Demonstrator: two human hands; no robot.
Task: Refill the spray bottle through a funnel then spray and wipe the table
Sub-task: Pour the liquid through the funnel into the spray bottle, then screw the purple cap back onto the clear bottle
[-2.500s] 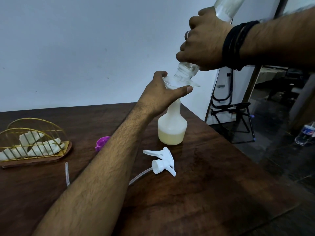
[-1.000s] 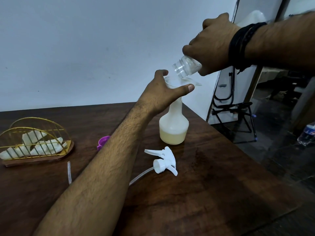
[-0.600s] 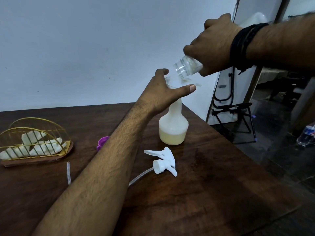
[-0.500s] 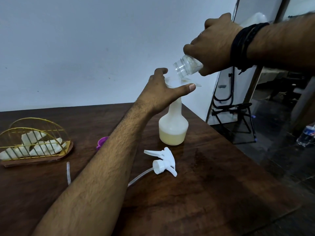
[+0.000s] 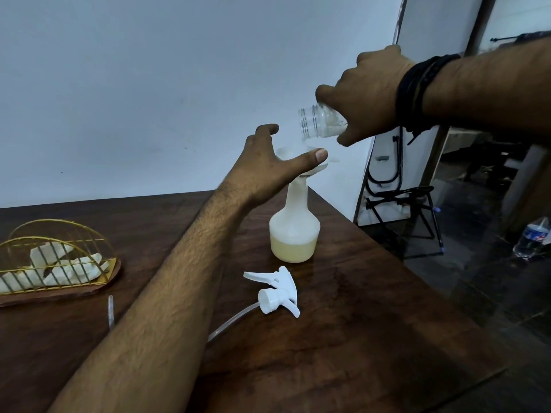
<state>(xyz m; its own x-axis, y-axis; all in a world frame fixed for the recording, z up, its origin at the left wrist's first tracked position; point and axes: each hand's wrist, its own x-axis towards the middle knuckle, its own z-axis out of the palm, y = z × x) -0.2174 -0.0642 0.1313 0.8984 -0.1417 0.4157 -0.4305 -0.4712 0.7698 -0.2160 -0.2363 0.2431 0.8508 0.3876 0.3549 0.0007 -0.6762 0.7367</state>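
Note:
A white spray bottle (image 5: 293, 225) stands on the dark wooden table (image 5: 357, 338), its bottom part filled with pale yellow liquid. A clear funnel (image 5: 323, 165) sits in its neck. My left hand (image 5: 268, 168) cups the funnel loosely, thumb against the front rim and index finger raised behind it. My right hand (image 5: 366, 93) grips a clear plastic bottle (image 5: 319, 123), tipped nearly level just above the funnel with its open mouth pointing left. The white trigger head (image 5: 278, 293) with its tube lies on the table in front of the spray bottle.
A gold wire holder (image 5: 59, 260) with white cloths sits on a wooden base at the left. A short clear tube (image 5: 111, 311) lies near it. The table's right edge drops to a dark floor with a black stand (image 5: 408, 216) and a water bottle (image 5: 533, 239).
My right hand has swung the clear bottle from steeply upended in the funnel to nearly level, just above it. My left hand's fingers have loosened a little around the funnel.

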